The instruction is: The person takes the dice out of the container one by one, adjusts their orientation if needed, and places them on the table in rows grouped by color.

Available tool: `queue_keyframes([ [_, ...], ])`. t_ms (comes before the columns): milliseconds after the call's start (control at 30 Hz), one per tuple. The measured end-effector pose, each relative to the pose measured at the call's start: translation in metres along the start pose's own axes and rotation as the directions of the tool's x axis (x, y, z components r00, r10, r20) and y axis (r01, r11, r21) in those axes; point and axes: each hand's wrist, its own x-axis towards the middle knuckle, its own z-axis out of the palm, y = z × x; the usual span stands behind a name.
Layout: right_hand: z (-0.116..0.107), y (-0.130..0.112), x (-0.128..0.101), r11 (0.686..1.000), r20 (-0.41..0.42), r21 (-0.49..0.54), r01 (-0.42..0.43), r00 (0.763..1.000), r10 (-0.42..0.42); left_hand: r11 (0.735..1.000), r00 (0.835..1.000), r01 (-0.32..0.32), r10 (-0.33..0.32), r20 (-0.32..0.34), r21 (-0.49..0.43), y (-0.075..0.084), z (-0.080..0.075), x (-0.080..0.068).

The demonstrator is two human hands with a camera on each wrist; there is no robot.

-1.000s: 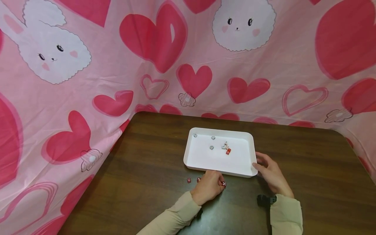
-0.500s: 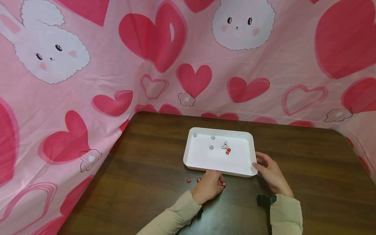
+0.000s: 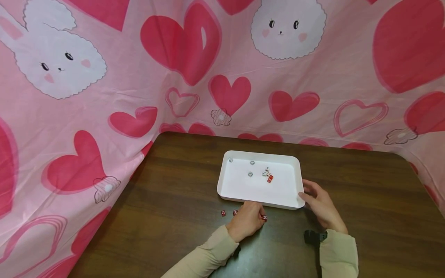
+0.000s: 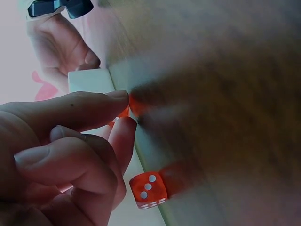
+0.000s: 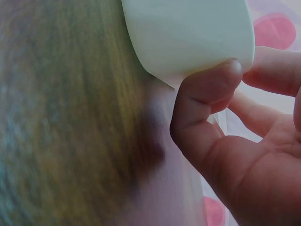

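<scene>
My left hand (image 3: 246,221) is just in front of the white tray (image 3: 240,191), pinching a red die (image 3: 264,218) between thumb and fingertip, close over the table. In the left wrist view the fingers mostly cover this die. Left of that hand lie a red die (image 3: 223,213) and another red die (image 3: 235,212), partly hidden by the hand. At the tray's right front corner, my right hand (image 3: 321,206) holds the rim, thumb on the near side and fingers along the outer wall. Several pale dice (image 3: 250,174) and a red piece with white dots (image 3: 270,178) lie inside.
The dark wooden table (image 3: 167,185) extends all around the tray. A pink cloth (image 3: 243,50) printed with hearts and rabbits hangs behind and along the left side. A black strap device (image 3: 314,236) sits on the right wrist.
</scene>
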Motion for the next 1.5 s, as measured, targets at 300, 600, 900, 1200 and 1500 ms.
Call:
queue_keyframes([
  [300, 0.000, 0.000, 0.000, 1.000, 0.003, 0.009, -0.001, 1.000, 0.001, 1.000, 1.000, -0.010, 0.010, -0.001, 0.014, 0.000, 0.000, 0.001],
  [600, 0.000, -0.001, 0.002, 1.000, 0.000, 0.012, 0.001, 1.000, -0.001, 1.000, 1.000, 0.009, -0.009, -0.005, 0.019, -0.001, -0.001, 0.000],
  [900, 0.000, -0.001, 0.001, 1.000, 0.000, 0.018, 0.003, 1.000, -0.003, 0.998, 0.998, 0.055, -0.055, 0.005, 0.001, 0.001, -0.009, -0.004],
  [1200, -0.001, -0.001, 0.000, 1.000, 0.004, 0.010, -0.004, 1.000, 0.004, 0.995, 0.997, 0.076, -0.076, -0.009, 0.068, 0.007, -0.020, -0.008],
  [1500, -0.001, 0.000, 0.001, 1.000, 0.009, 0.001, -0.008, 1.000, 0.008, 0.997, 0.997, 0.075, -0.074, -0.037, 0.029, 0.008, -0.028, -0.008],
])
